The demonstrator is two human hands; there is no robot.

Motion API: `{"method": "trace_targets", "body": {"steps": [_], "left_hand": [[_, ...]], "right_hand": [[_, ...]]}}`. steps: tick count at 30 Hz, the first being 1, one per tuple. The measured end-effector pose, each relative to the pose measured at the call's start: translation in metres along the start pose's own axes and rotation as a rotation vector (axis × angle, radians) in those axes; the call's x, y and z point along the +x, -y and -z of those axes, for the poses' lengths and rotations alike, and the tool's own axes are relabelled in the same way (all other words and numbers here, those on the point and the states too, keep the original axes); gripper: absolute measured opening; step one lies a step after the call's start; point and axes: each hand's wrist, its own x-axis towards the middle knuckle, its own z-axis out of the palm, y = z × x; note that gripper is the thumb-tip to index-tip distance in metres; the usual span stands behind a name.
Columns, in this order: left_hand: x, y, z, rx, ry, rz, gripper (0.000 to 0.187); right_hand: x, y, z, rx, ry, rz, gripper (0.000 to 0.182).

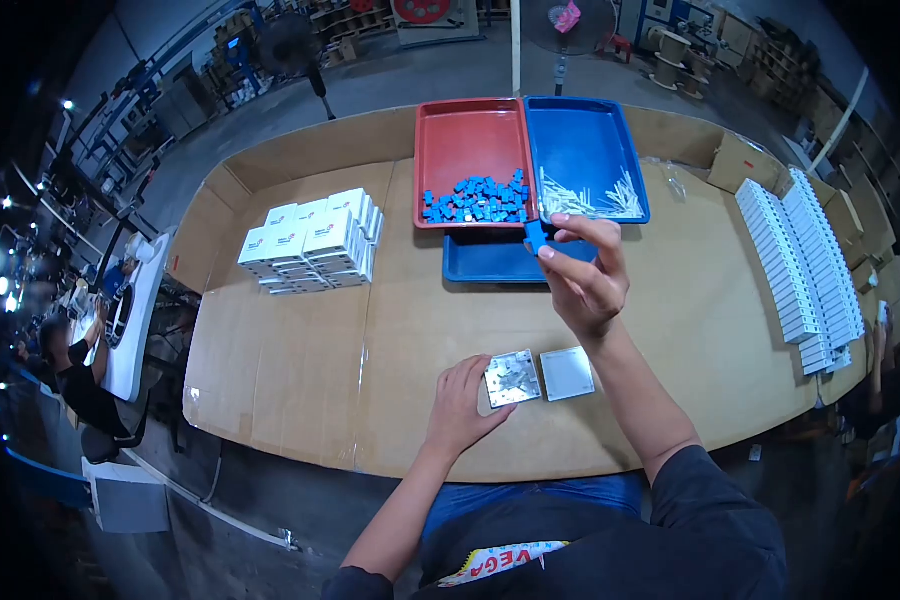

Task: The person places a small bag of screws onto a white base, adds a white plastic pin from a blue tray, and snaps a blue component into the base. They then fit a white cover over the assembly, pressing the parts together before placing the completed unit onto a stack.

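On the table (400, 330), a stack of white boxes (310, 240) stands to the left, and long rows of white pieces (795, 270) stand at the right edge. Ahead, the red tray (470, 140) and the blue tray (582, 140) are side by side, with a lower tray (490, 262) partly under them. The right hand (592, 275) is before these trays, pinching a small blue part (535, 238) between thumb and finger. The left hand (458, 405) is half spread, holding the square case (513, 379) by its left side; a white cover (567, 374) lies just beside. A cardboard wall (310, 140) borders the far side; flat surface extends between the stack and the left hand.
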Motion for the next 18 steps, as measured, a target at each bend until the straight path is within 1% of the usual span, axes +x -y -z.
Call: {"method": "trace_targets", "body": {"steps": [4,8,9,12,13,14,16,17,18], "left_hand": [[-0.003,-0.002,-0.002,0.015,-0.016,-0.03,0.082],[-0.004,-0.003,0.0,0.028,-0.007,-0.056,0.082],[-0.005,-0.004,-0.001,0.025,-0.015,-0.046,0.085],[-0.012,-0.012,0.002,0.021,-0.007,0.0,0.091],[-0.017,-0.013,0.0,0.028,-0.015,0.015,0.097],[-0.021,-0.017,0.001,0.005,0.001,0.053,0.097],[-0.028,-0.025,0.005,-0.036,0.018,0.13,0.098],[-0.034,-0.026,0.003,-0.041,0.02,0.15,0.099],[-0.037,-0.025,0.002,-0.044,0.017,0.165,0.1]], "right_hand": [[0.0,0.019,0.017,0.003,-0.02,-0.038,0.038],[-0.013,0.029,0.037,-0.023,0.03,-0.072,0.035],[-0.013,0.032,0.041,-0.029,0.029,-0.064,0.034],[-0.035,0.034,0.048,0.096,0.097,-0.285,0.029],[-0.037,0.049,0.051,0.162,0.16,-0.602,0.024],[-0.056,0.053,0.05,0.43,0.079,-0.995,0.023],[-0.076,0.061,0.055,0.704,0.02,-1.38,0.028],[-0.096,0.062,0.058,0.731,0.054,-1.514,0.032],[-0.111,0.065,0.059,0.734,0.059,-1.59,0.034]]}}
